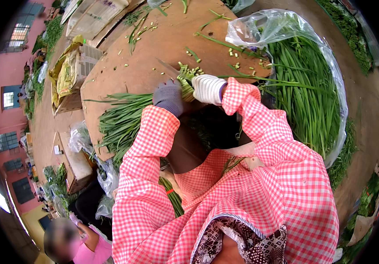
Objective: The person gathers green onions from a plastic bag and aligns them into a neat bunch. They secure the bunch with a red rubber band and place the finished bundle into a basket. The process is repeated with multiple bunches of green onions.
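My left hand [169, 96], in a grey knitted glove, grips a bunch of long green leafy stalks [123, 114], possibly garlic chives. The leaves fan out to the left over the board's edge, and the pale cut ends [186, 82] point right. My right hand [207, 89], in a white striped glove, is curled closed against these ends. A thin knife blade [167, 67] slants up and left beyond the stalks, in line with my right hand; its handle is hidden. Short cut stem pieces [194, 71] lie just past the ends on a brown wooden board [110, 79].
On the right, a clear plastic bag [339, 99] holds many loose green stalks [305, 89]. Stem scraps [140, 33] litter the board's far side. A crate with yellow lining [65, 72] stands left. A banded bunch [173, 198] lies by my lap. A person in pink [93, 246] sits lower left.
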A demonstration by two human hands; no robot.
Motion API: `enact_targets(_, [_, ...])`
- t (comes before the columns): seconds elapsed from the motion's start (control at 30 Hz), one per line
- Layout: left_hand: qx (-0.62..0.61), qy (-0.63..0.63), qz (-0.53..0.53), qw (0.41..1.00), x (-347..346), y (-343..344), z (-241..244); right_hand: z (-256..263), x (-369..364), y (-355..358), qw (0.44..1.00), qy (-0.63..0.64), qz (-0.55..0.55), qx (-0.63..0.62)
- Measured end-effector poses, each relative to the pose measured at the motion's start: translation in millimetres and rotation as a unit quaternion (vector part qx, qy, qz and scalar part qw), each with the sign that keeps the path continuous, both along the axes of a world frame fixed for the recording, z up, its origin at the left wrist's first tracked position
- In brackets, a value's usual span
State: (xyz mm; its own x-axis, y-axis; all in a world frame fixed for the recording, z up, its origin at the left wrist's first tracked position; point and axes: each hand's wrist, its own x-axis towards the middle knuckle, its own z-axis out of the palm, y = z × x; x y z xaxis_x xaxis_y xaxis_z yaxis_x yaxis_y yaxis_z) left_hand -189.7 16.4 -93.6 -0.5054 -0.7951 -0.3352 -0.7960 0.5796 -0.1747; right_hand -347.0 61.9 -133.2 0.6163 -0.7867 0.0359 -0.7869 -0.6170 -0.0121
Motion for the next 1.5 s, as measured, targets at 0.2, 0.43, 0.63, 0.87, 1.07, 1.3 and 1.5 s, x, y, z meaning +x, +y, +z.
enact_targets(0.2, [0.049,0.048,0.000,0.998,10,3,14,-14,-55,-31,0.923,-0.272,-0.251,0.109])
enact_targets(0.43, [-0.102,0.191,-0.047,0.975,54,27,27,30,-105,-30,0.940,-0.135,-0.314,-0.002])
enact_targets(0.63, [-0.097,0.217,-0.021,0.971,117,41,5,21,-44,11,0.896,-0.365,-0.222,0.123])
enact_targets(0.87, [-0.087,0.175,0.022,0.980,117,20,-7,10,26,-2,0.896,-0.349,-0.251,0.112])
enact_targets(1.07, [-0.042,0.166,0.035,0.985,114,9,-7,-5,-5,2,0.888,-0.351,-0.292,0.059])
enact_targets(1.3, [-0.054,0.119,0.006,0.991,115,9,-2,-1,-22,29,0.865,-0.387,-0.295,0.124])
enact_targets(1.5, [-0.012,0.114,0.018,0.993,106,8,14,-7,17,-2,0.863,-0.421,-0.267,0.085])
